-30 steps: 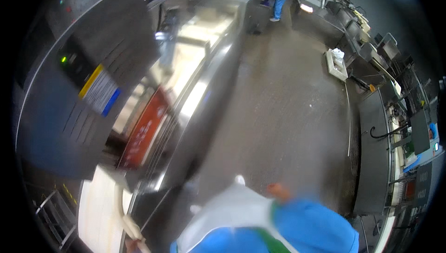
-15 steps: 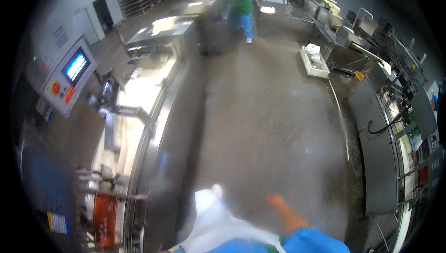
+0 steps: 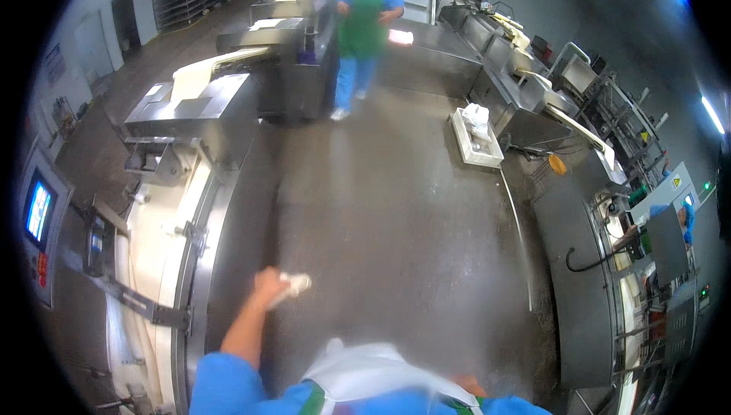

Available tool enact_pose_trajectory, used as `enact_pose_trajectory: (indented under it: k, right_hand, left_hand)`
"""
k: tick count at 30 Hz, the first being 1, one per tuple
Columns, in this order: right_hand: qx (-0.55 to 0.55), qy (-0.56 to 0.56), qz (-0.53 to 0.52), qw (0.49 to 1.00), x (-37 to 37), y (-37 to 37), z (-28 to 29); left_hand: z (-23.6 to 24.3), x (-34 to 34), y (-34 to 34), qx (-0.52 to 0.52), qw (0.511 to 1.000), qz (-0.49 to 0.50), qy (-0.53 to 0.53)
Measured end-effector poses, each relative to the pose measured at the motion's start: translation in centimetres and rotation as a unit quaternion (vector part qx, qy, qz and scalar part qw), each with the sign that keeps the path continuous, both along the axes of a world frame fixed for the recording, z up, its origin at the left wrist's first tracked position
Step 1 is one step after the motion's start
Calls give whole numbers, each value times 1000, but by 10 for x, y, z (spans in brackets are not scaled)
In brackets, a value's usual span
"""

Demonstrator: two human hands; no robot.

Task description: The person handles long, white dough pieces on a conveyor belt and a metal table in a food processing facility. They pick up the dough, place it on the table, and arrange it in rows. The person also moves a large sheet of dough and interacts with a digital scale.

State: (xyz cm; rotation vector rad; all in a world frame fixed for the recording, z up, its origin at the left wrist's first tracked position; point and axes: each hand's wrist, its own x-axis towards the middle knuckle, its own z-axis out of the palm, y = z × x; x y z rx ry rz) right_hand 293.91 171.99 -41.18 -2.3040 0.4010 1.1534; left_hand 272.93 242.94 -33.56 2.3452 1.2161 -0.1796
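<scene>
My left hand [image 3: 268,285] hangs out over the floor, left of my white apron [image 3: 373,362]. Its fingers are closed round a small off-white, soft-looking piece [image 3: 297,285]; I cannot make out whether it is dough or cloth. Low at the apron's right side, only a blurred bit of my right hand [image 3: 470,386] shows. Its fingers are hidden. Neither hand touches the machines. Nearest to the left hand is the steel-edged conveyor [image 3: 164,263] with a pale belt, along the left.
Ahead stands a person [image 3: 364,27] in blue with a green apron. On the floor at right sits a white tray [image 3: 480,158] holding a white bag [image 3: 476,116]. Steel machinery [image 3: 579,293] lines the right side. A control screen [image 3: 39,205] is at far left. The grey-brown floor [image 3: 396,225] looks wet.
The view has turned right and further ahead. My left hand has come into view with the off-white piece; my right arm has dropped back toward my body. The other person appears nearer.
</scene>
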Motion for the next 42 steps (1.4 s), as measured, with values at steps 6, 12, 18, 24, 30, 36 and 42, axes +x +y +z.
enact_pose_trajectory:
  k: [6,12,18,24,30,36,42]
  right_hand:
    - [41,3,-100,994,109,100,-17]
    - [105,-1,-140,984,237,200,-77]
    - [227,-101,-187,950,370,278,-127]
    - [144,-192,-254,937,457,372,6]
    - [-99,-167,-69,979,401,424,5]
    - [-94,91,-342,931,214,474,-22]
    - [-94,22,-494,864,127,499,-8]
  left_hand:
    - [185,251,176,180,976,-118,-40]
    - [308,450,296,257,959,-97,-70]
    - [384,625,399,371,916,-96,-119]
    - [376,789,487,384,899,-175,-118]
    - [317,812,699,353,911,-195,-86]
    - [316,900,487,294,893,-215,-265]
    - [163,919,164,-204,765,-508,-340]
